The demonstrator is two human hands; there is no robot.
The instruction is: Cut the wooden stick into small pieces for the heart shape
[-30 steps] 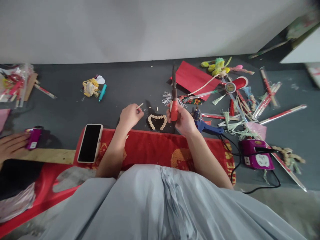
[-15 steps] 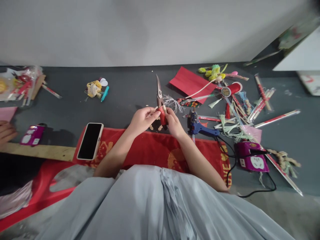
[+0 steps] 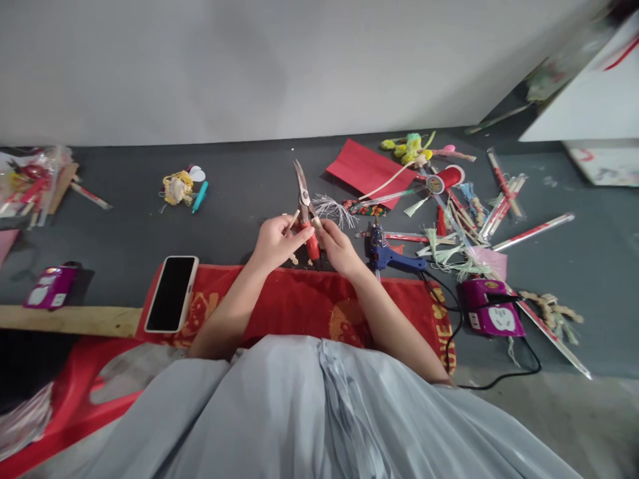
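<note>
Right hand (image 3: 335, 245) grips red-handled scissors (image 3: 305, 203), blades slightly apart, pointing away; left hand (image 3: 275, 241) pinches thin stick (image 3: 293, 221) against blades, just left of blue glue gun (image 3: 387, 253). Best keep stick steady, fingertips back from blades, cut square

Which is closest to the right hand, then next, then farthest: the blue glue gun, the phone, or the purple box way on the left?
From the right hand:
1. Blue glue gun, just right of it.
2. Phone, left, on the red cloth.
3. Purple box, far left.
</note>
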